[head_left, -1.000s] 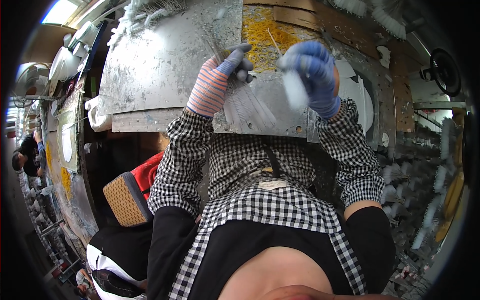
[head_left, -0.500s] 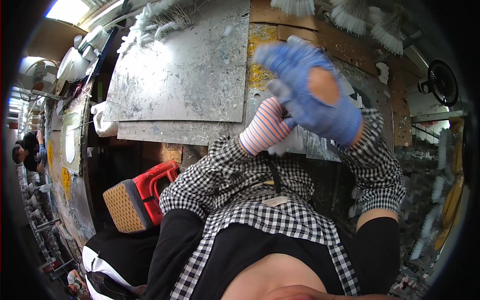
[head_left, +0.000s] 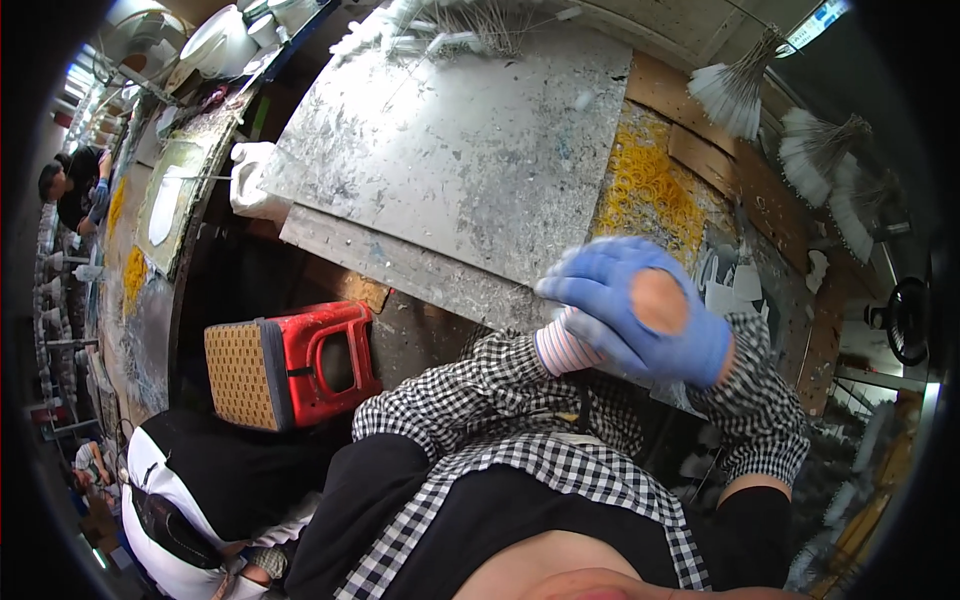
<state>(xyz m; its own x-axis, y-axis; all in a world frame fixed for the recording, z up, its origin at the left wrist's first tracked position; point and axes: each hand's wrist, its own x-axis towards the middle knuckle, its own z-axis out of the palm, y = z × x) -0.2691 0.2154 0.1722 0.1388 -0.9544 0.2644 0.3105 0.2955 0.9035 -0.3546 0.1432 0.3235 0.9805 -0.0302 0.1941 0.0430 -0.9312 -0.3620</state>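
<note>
My right hand, in a blue knit glove with a round hole on its back, lies across my left hand. Its fingers stretch out to the left, a little blurred, and its thumb points down over the other glove. My left hand wears a white glove with thin coloured stripes. Only its wrist and part of its back show, and its fingers are hidden under the blue glove. Whether anything is between the hands cannot be seen. Both are in front of the near edge of a grey, paint-stained board.
Yellow rings lie right of the board. White bristle bundles with wire stems stand at the far right, more brushes at the back. A red stool and a seated person are at my left. A fan is at right.
The view has turned, so the bench looks tilted. My right hand has come down from above and now covers most of my left hand. The white bristles below my left hand are out of sight.
</note>
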